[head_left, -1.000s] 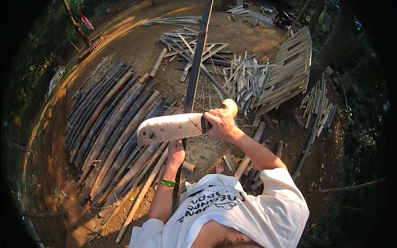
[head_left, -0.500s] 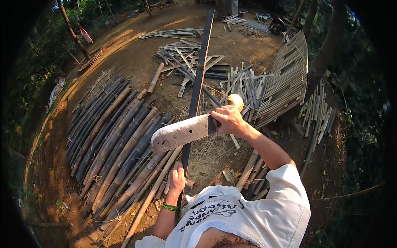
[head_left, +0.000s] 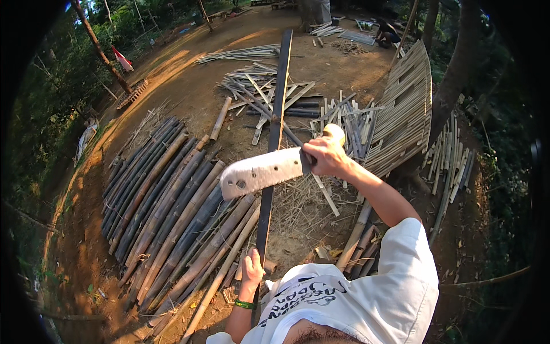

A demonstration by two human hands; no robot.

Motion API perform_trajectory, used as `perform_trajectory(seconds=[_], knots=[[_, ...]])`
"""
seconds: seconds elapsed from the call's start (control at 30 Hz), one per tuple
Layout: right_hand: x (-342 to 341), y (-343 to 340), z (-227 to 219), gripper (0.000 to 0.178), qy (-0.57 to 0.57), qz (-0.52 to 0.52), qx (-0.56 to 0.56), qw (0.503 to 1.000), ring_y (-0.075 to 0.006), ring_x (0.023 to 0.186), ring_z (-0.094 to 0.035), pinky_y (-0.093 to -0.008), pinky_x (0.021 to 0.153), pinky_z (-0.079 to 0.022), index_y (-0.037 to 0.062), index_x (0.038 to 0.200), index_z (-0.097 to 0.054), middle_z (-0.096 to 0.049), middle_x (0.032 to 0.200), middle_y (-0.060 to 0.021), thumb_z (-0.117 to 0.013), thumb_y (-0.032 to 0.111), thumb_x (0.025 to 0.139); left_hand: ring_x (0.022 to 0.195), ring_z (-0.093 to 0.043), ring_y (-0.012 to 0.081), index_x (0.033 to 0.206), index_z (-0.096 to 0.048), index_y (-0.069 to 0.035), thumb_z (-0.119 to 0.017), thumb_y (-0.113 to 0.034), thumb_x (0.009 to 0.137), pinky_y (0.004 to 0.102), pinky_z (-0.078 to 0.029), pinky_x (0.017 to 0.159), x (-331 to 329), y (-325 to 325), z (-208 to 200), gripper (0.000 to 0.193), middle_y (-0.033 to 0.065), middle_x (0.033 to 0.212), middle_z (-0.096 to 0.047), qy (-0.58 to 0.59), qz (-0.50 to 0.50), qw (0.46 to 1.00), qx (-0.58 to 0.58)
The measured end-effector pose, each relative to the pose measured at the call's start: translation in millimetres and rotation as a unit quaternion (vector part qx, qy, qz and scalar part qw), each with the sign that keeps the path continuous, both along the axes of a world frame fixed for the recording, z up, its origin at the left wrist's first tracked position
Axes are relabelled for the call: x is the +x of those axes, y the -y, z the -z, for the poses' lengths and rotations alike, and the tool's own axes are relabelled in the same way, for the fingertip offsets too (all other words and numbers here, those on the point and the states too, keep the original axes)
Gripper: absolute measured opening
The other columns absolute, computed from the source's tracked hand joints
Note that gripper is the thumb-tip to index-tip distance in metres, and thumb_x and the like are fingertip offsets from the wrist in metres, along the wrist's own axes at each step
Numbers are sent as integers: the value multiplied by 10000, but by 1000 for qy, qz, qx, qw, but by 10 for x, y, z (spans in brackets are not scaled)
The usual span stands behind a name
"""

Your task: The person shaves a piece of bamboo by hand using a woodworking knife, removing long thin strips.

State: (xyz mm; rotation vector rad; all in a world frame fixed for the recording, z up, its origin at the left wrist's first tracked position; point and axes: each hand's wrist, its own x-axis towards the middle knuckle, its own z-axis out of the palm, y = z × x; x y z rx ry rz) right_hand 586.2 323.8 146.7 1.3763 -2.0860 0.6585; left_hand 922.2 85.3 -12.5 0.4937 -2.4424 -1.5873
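Note:
My right hand [head_left: 326,156] is closed round the grip of a machete [head_left: 260,172]. Its broad, square-ended steel blade has several holes and points left; the pale knob of the handle [head_left: 334,133] shows beyond my fist. The blade lies across a long dark bamboo strip [head_left: 279,94], seen from above; whether it touches or bites in, I cannot tell. Held steeply, the strip runs from near my body outward past a raised node. Lower down on it, my left hand [head_left: 252,268] grips its edge, well below the blade, with a green band on the wrist.
Dark and tan bamboo poles [head_left: 166,200] are piled at left. Split strips [head_left: 346,123] lie ahead, near a slatted bamboo panel [head_left: 401,109] by a tree trunk [head_left: 455,74]. Cut bamboo pieces [head_left: 361,249] sit beside me at right. A person [head_left: 388,33] crouches far off.
The view has shifted slightly. The machete has moved up along the bamboo strip, farther from my left hand. Both hands keep their holds.

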Motion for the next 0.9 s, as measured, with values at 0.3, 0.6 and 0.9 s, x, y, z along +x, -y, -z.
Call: perform_trajectory(seconds=[0.3,0.6,0.9], knots=[[-2142,-772,-1444,428,131,413,-60,899,-370,1019,-672,-465,880,-538,137,1123,-712,-713,1054,-191,-618,296,737,472,-476,192,866,-554,-25,-356,-309,1076,352,-416,492,9,-296,-304,406,79,653,-544,75,13,994,80],[-1186,-735,-566,305,172,323,-162,917,-355,785,-701,-440,710,-537,102,986,-702,-712,821,-169,-695,262,726,573,-458,46,1091,-524,-59,-781,-453,838,233,-362,511,-141,-47,-159,534,-53,697,-511,3,94,963,251],[1408,226,709,274,104,81,-104,986,-266,591,-576,-391,664,-387,112,755,-573,-574,661,-46,-749,223,576,550,-335,58,1086,-569,-32,-571,-396,1004,228,-290,511,-121,81,-212,373,-72,681,-398,37,101,941,320]])
